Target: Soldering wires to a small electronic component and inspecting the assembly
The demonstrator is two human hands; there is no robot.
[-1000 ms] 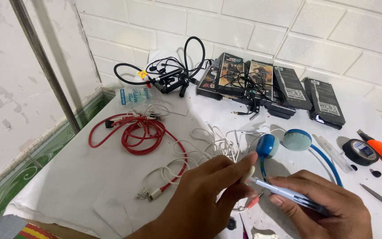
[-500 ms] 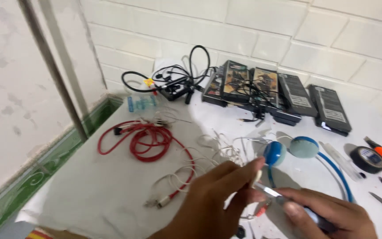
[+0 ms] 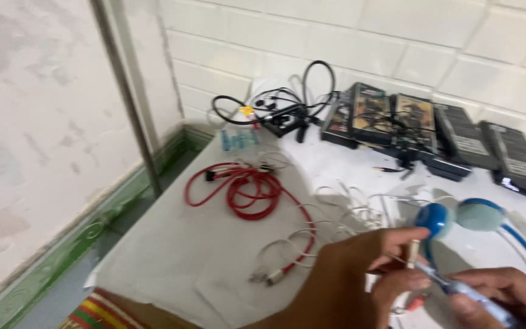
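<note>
Small tan plug [image 3: 413, 251] at the lower right of the view, pinched between thumb and forefinger of the left hand [image 3: 360, 274]; fingers closed tight on it, thin white wire trailing off. Right hand [image 3: 506, 298] just beside, fingers wrapped shut around a slim blue-and-clear tool [image 3: 458, 289], its tip touching the plug end. Both hands low over the white table cover [image 3: 171, 256], partly cut by the frame's bottom edge.

Just behind the hands: blue headphones [image 3: 458, 216], one ear cup bare blue, the other foam-covered, band curving off right. Loose white cables [image 3: 342, 207] lie tangled between hands and headphones. Red cable [image 3: 248, 192] coiled well to the left, with bare cover around it toward the near left corner. Far edge by the tiled wall: black cables [image 3: 287, 109] in a heap, a row of dark flat boxes [image 3: 433, 125].
</note>
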